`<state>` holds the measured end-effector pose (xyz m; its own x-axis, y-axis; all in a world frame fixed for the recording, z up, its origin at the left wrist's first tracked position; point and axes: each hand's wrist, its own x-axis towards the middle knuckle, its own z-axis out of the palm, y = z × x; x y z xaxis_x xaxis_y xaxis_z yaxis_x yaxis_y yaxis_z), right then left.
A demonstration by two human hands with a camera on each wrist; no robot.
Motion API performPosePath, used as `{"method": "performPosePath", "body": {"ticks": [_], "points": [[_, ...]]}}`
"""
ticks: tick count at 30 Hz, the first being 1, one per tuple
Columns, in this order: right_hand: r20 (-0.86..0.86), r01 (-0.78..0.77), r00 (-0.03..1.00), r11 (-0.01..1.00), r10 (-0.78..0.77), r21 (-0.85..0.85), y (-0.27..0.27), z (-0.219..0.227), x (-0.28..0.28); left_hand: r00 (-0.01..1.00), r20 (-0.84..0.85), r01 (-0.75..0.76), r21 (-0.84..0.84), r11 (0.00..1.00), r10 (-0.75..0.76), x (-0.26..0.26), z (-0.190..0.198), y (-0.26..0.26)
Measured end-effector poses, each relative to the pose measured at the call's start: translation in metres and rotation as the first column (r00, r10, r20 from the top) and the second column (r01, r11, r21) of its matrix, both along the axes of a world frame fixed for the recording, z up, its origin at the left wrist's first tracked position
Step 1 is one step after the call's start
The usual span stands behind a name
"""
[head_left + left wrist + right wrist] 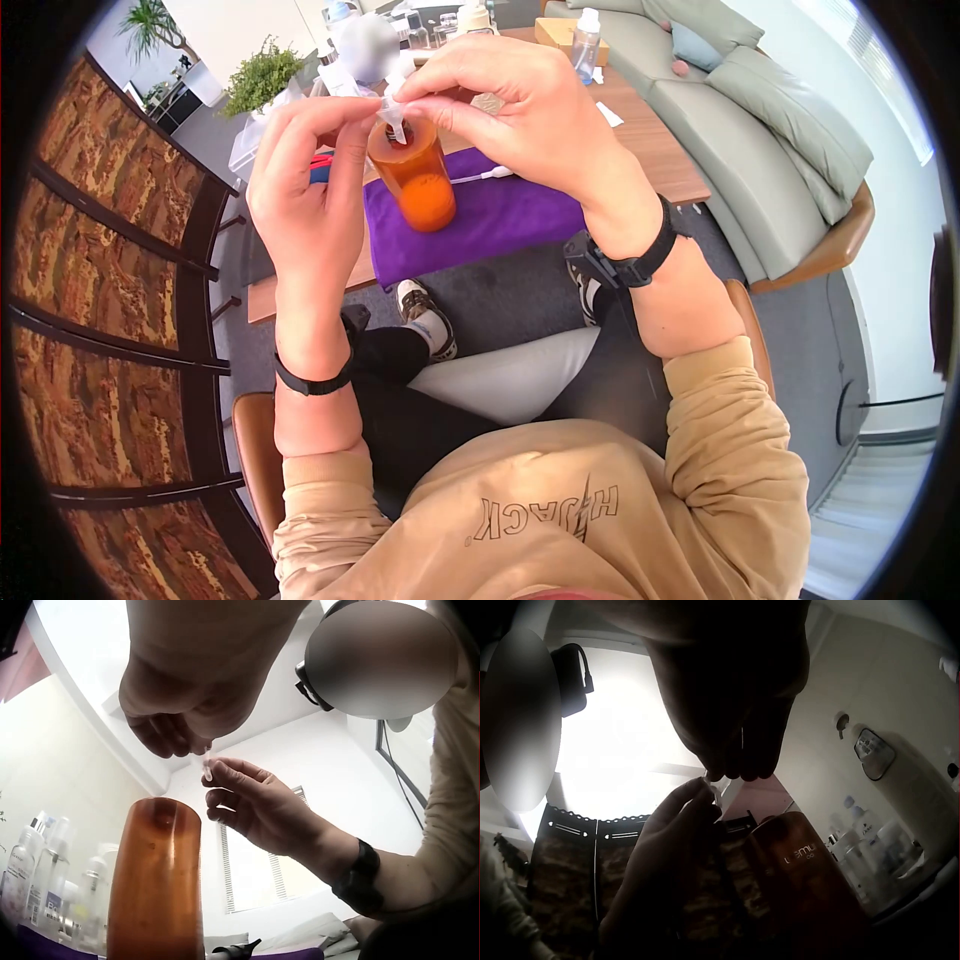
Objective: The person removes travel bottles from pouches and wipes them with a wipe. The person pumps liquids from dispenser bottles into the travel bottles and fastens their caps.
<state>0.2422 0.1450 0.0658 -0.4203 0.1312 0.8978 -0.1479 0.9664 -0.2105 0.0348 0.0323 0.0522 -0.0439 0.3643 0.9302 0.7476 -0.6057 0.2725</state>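
Note:
Both hands meet above an orange translucent bottle [425, 190], which stands upright on a purple cloth [520, 225]. The left hand [310, 190] and the right hand [525, 110] pinch a small clear piece [396, 122] between thumbs and fingertips, near the bottle's top. In the left wrist view the clear piece [208, 765] hangs between the fingertips, above and beside the bottle [156, 885]. The right wrist view is dark; the pinching fingertips show there, with the bottle [802, 877] beside them. What exactly the piece is, I cannot tell.
A white-tipped cable or stick [495, 173] lies on the cloth. Behind are a clear pump bottle [586, 45], a cardboard box [560, 36], several small bottles and a plant [262, 78]. A grey sofa [700, 120] stands at the right of the wooden table [650, 150].

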Motion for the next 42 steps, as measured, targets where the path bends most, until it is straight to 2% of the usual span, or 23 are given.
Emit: {"method": "performPosePath", "body": {"ticks": [3, 6, 8, 10, 11, 13, 15, 17, 18, 19, 21, 22, 24, 27, 32, 35, 37, 38, 40, 41, 42], "points": [[-0.006, -0.012, 1.000, 0.999, 0.012, -0.034, 0.002, -0.002, 0.002, 1.000, 0.002, 0.013, -0.017, 1.000, -0.013, 0.004, 0.001, -0.002], [0.003, -0.016, 1.000, 0.996, 0.016, -0.090, 0.005, -0.003, 0.005, 0.999, 0.005, -0.037, -0.086, 0.996, 0.037, 0.011, 0.001, -0.007], [0.019, -0.004, 1.000, 0.992, 0.006, -0.123, 0.009, -0.003, 0.012, 0.998, 0.057, -0.032, -0.123, 0.992, 0.039, 0.014, 0.000, -0.006], [0.124, 0.071, 0.992, 0.958, -0.038, -0.277, 0.015, 0.001, 0.025, 0.998, 0.060, -0.017, -0.124, 0.992, 0.024, 0.013, -0.003, -0.002], [0.125, 0.076, 0.991, 0.959, -0.043, -0.272, 0.020, 0.004, 0.034, 0.998, 0.060, -0.009, -0.127, 0.992, 0.016, 0.011, -0.005, 0.000], [0.295, 0.227, 0.948, 0.899, -0.117, -0.374, 0.038, 0.009, 0.052, 0.998, 0.048, -0.020, -0.140, 0.990, 0.027, 0.006, -0.009, 0.003], [0.298, 0.212, 0.950, 0.898, -0.097, -0.385, 0.069, -0.004, 0.068, 0.998, 0.038, -0.036, -0.160, 0.986, 0.043, 0.002, -0.009, 0.002], [0.348, 0.286, 0.934, 0.740, -0.075, -0.609, 0.086, -0.014, 0.084, 0.998, 0.036, -0.046, -0.178, 0.983, 0.053, 0.001, -0.008, 0.000], [0.390, 0.318, 0.920, 0.674, -0.048, -0.667, 0.097, -0.018, 0.090, 0.998, 0.038, -0.045, -0.177, 0.983, 0.052, 0.001, -0.007, -0.002], [0.392, 0.320, 0.919, 0.674, -0.049, -0.666, 0.109, -0.026, 0.096, 0.996, 0.067, -0.038, -0.200, 0.979, 0.053, 0.002, -0.006, -0.003], [0.529, 0.472, 0.848, 0.515, -0.042, -0.716, 0.129, -0.045, 0.103, 0.994, 0.095, -0.029, -0.220, 0.975, 0.051, 0.001, -0.005, -0.004], [0.528, 0.473, 0.848, 0.515, -0.045, -0.715, 0.134, -0.053, 0.103, 0.995, 0.083, -0.041, -0.227, 0.973, 0.061, 0.000, -0.005, -0.004], [0.596, 0.564, 0.801, 0.406, -0.059, -0.719, 0.139, -0.064, 0.101, 0.995, 0.070, -0.053, -0.231, 0.971, 0.071, -0.003, -0.005, -0.004], [0.642, 0.614, 0.765, 0.350, -0.042, -0.708, 0.142, -0.072, 0.094, 0.997, 0.056, -0.038, -0.223, 0.974, 0.052, -0.004, -0.006, -0.002], [0.627, 0.613, 0.775, 0.327, -0.075, -0.719, 0.156, -0.092, 0.083, 0.996, 0.059, -0.044, -0.232, 0.972, 0.059, -0.005, -0.005, -0.004], [0.683, 0.671, 0.725, 0.325, -0.094, -0.667, 0.155, -0.092, 0.077, 0.997, 0.033, -0.057, -0.244, 0.968, 0.067, -0.009, -0.005, -0.004], [0.782, 0.783, 0.608, 0.269, -0.137, -0.561, 0.148, -0.083, 0.076, 0.997, 0.047, -0.051, -0.265, 0.963, 0.065, -0.010, -0.005, -0.003], [0.784, 0.784, 0.606, 0.271, -0.135, -0.559, 0.146, -0.078, 0.075, 0.996, 0.059, -0.041, -0.285, 0.958, 0.060, -0.011, -0.006, -0.003], [0.842, 0.836, 0.509, 0.336, -0.177, -0.435, 0.140, -0.068, 0.079, 0.995, 0.053, -0.057, -0.325, 0.944, 0.078, -0.011, -0.005, -0.005], [0.846, 0.837, 0.504, 0.338, -0.174, -0.430, 0.136, -0.062, 0.084, 0.995, 0.046, -0.071, -0.363, 0.929, 0.094, -0.011, -0.005, -0.006], [0.849, 0.826, 0.484, 0.432, -0.212, -0.363, 0.125, -0.049, 0.087, 0.994, 0.053, -0.072, -0.363, 0.929, 0.097, -0.011, -0.007, -0.005]]}}
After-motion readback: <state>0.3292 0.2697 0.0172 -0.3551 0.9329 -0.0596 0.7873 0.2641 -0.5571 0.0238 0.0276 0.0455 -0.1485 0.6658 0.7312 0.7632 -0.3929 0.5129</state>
